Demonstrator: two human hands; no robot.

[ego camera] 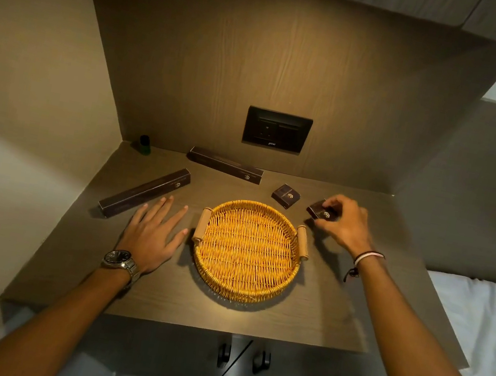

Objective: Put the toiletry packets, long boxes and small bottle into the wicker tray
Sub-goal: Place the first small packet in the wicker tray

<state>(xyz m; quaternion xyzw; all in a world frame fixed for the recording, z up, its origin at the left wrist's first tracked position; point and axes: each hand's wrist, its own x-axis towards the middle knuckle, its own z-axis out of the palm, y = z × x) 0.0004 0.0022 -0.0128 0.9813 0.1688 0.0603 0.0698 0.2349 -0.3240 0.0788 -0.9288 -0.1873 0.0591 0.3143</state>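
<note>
A round wicker tray with two wooden handles sits mid-counter with nothing in it. My right hand is closed around a small dark toiletry packet just right of the tray, low over the counter. A second dark packet lies behind the tray. Two long dark boxes rest on the counter: one diagonal at the left, one along the back wall. A small dark green bottle stands in the back left corner. My left hand lies flat with fingers spread, beside the tray's left handle.
The counter is a brown wooden shelf in a niche with walls at the left, back and right. A black socket plate is on the back wall. Cabinet doors with dark handles sit below the front edge. A white bed lies at the right.
</note>
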